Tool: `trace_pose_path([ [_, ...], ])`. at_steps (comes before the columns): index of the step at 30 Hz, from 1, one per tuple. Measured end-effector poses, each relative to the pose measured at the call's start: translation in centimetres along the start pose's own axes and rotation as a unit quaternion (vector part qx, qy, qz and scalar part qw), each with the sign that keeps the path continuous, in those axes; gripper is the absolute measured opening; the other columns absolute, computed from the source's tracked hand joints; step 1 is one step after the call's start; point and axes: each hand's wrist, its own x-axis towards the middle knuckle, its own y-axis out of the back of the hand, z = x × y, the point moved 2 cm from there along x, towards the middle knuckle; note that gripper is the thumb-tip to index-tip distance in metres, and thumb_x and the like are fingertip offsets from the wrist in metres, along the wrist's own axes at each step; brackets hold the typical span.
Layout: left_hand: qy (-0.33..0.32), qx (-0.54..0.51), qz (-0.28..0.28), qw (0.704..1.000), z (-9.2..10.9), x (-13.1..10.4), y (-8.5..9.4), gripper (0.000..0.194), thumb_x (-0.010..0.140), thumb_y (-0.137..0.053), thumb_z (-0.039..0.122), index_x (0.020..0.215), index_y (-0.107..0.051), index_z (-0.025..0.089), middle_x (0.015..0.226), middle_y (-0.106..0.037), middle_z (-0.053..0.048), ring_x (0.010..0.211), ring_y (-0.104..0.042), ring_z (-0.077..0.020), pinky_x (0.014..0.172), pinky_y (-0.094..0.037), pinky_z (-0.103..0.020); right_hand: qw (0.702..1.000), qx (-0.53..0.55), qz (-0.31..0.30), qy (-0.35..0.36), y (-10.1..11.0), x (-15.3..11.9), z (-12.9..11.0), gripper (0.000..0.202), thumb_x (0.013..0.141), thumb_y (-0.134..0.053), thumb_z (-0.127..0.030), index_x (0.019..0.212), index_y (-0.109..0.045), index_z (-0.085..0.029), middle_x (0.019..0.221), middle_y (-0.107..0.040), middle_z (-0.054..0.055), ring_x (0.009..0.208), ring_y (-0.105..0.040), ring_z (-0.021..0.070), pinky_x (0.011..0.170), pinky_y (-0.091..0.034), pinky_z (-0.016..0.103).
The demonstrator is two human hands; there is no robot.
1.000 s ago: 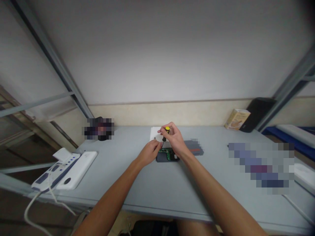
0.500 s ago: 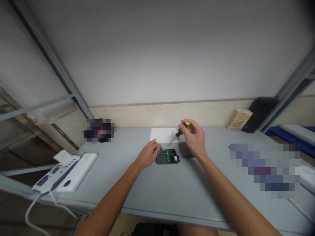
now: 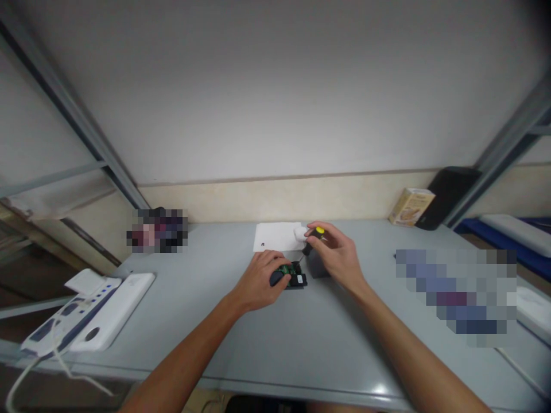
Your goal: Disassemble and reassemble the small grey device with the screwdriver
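My left hand (image 3: 260, 280) grips a small dark electronic device with an exposed green circuit board (image 3: 297, 280), fingers over its far side and thumb on the near side. Much of the board is hidden beneath that hand. In my right hand (image 3: 340, 255) is a screwdriver with a black and yellow handle (image 3: 319, 232), slanting down to the left. Its tip meets or nearly meets the board's upper right part; exact contact cannot be made out. A dark grey box-like piece (image 3: 317, 267) sits under the right hand, partly covered by it.
A white sheet (image 3: 275, 234) lies behind the hands, with a tiny dark item on it. White power strip (image 3: 73, 310) and white slab (image 3: 114, 315) are at left. A yellow box (image 3: 412, 206) and black case (image 3: 447, 198) stand back right. Blurred items flank the desk (image 3: 327, 350).
My left hand has moved over the board and now grips it across the top. The screwdriver has come down onto or close to the board. The view has shifted slightly right.
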Motion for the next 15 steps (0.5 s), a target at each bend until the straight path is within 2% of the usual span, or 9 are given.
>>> trace_pose_path([
  [9,0.022,0.008,0.029,0.999,-0.7,0.0,-0.7,0.017,0.093,-0.064,0.021,0.109,-0.067,0.025,0.113,-0.066,-0.005,0.114,-0.059,-0.0222,0.102,-0.04,-0.042,0.999,0.022,0.024,0.009,0.2,0.1,0.0,0.029,0.083,-0.077,-0.041,0.107,-0.072,-0.024,0.091,-0.07,0.003,0.08,-0.063,0.0158,0.067,-0.051,0.026],
  [15,0.026,0.0,0.03,0.999,-0.8,0.0,-0.9,0.014,0.091,-0.071,0.024,0.105,-0.07,0.025,0.111,-0.067,-0.002,0.112,-0.06,-0.0208,0.101,-0.038,-0.041,0.998,0.036,0.036,0.027,0.0,-0.2,-0.8,0.026,0.085,-0.076,-0.039,0.106,-0.071,-0.024,0.092,-0.072,0.003,0.085,-0.066,0.0162,0.076,-0.054,0.028],
])
